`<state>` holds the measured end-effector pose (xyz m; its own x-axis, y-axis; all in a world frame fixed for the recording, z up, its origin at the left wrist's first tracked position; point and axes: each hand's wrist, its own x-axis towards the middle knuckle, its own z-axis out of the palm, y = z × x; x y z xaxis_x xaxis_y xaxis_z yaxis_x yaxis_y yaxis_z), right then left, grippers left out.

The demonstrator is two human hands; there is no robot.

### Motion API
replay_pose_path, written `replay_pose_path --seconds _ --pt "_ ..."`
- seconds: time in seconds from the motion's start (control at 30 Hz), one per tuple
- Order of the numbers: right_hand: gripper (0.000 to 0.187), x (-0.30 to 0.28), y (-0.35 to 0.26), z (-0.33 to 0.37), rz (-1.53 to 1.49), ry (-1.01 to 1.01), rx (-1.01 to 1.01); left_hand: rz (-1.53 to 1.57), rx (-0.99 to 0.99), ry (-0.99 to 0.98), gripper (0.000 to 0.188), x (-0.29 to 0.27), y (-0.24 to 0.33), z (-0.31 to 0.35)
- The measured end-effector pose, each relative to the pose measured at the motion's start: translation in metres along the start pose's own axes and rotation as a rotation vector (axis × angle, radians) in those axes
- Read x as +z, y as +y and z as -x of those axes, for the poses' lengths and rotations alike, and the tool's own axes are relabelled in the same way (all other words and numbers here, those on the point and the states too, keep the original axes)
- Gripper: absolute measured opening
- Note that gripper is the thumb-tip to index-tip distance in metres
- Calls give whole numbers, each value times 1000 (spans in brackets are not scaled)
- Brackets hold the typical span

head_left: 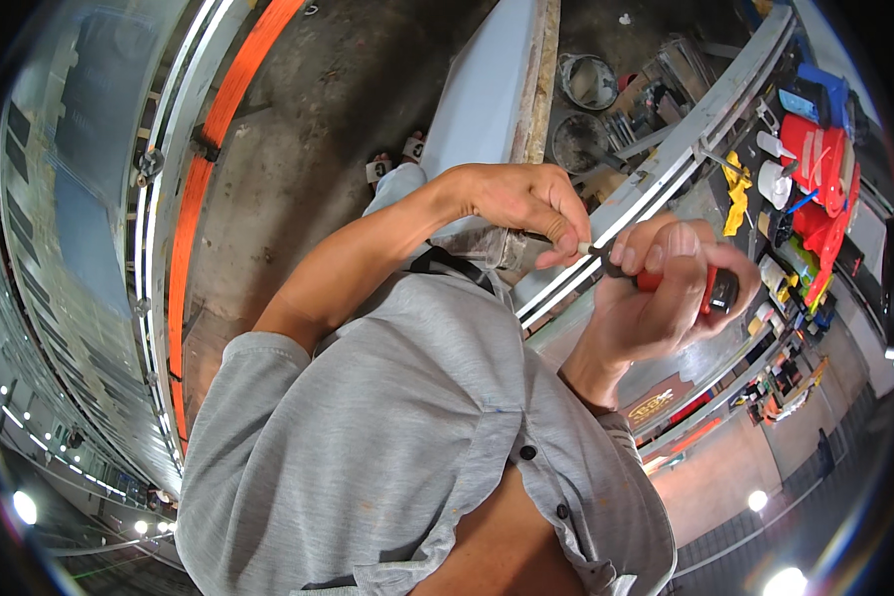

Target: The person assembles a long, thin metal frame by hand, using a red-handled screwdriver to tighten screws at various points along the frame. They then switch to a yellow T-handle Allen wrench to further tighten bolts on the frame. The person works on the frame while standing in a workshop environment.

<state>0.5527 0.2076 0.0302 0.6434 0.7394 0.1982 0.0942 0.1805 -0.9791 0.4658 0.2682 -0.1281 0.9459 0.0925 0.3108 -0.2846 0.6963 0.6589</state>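
Grey shirt (pixel 407 397), red tool (pixel 650 282), cluttered workbench (pixel 705 202), stained floor (pixel 313 159)

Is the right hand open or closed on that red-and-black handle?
Closed: the right hand curls around the red-and-black handle, leaving only parts of it showing.

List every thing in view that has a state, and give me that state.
Left hand: fingertips closed at the pale piece
Pale piece: at the tool's narrow end
Right hand: wrapped around the tool
Tool: held, narrow end toward left hand
Shirt: unbuttoned at the neck
Lamp: lit
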Motion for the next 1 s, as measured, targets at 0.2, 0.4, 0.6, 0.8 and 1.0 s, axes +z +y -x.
replay_pose_path --seconds 0.2,0.4,0.6,0.8,1.0 --pt "25 -9 9 -4 -298 -335 -40 47 -39 17 19 3 1 9" --pt "20 -42 46 -53 -807 -853 101 -9 -127 131 15 8 12 5" --pt "22 -10 -28 -17 119 -234 89 -24 -68 103 16 8 14 -2" --pt "16 -7 -6 -26 -169 54 211 19 -139 137 16 9 17 0" --pt "38 -32 44 -79 -1101 -1259 21 -84 -187 138 17 11 16 -3"
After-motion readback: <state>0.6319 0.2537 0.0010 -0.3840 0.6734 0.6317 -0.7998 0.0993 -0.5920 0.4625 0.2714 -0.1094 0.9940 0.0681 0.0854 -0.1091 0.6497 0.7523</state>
